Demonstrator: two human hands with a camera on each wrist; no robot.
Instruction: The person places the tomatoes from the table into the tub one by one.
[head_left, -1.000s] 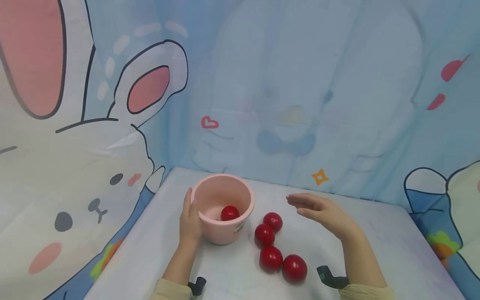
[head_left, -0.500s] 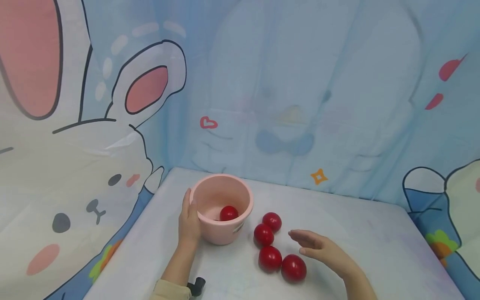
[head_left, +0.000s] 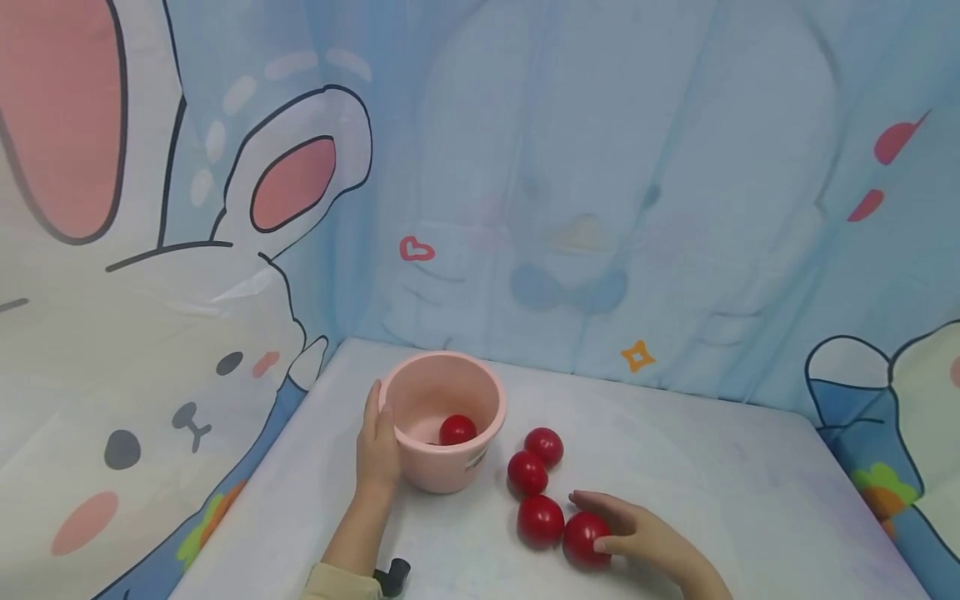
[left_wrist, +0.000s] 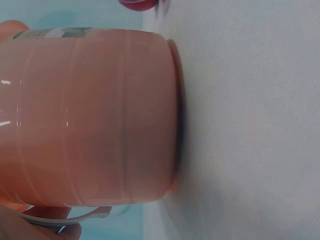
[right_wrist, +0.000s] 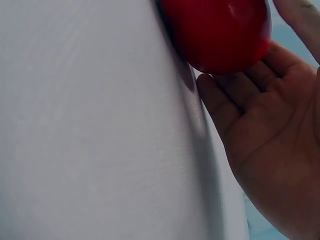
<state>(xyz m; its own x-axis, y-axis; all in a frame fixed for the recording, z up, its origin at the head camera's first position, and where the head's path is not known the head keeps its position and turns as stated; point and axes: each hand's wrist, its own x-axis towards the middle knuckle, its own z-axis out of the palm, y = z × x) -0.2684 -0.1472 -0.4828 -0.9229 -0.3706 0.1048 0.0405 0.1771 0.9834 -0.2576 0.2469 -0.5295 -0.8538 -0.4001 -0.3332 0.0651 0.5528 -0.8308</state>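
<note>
A pink plastic bucket [head_left: 442, 467] stands upright on the table, with a shiny red ball [head_left: 457, 430] inside. My left hand [head_left: 378, 450] holds its left side, thumb near the rim. In the left wrist view, fingers [left_wrist: 70, 231] of that hand lie by a thin handle-like strip [left_wrist: 85, 216] on the bucket. My right hand [head_left: 637, 533] is around the nearest red ball [head_left: 585, 540], thumb in front and fingers behind it. In the right wrist view, the same ball [right_wrist: 220, 35] sits before the right hand's fingers; a narrow gap shows beside the thumb [right_wrist: 302, 22].
More red balls lie in a slanting row between bucket and right hand: a far ball [head_left: 543, 448], a middle ball [head_left: 527, 473] and a larger ball [head_left: 540, 522] touching the nearest one. A printed blue curtain [head_left: 675, 250] hangs behind the white table [head_left: 750, 483].
My right hand has come down and toward me, from above the table right of the balls to the nearest ball. The left hand and bucket have stayed in place.
</note>
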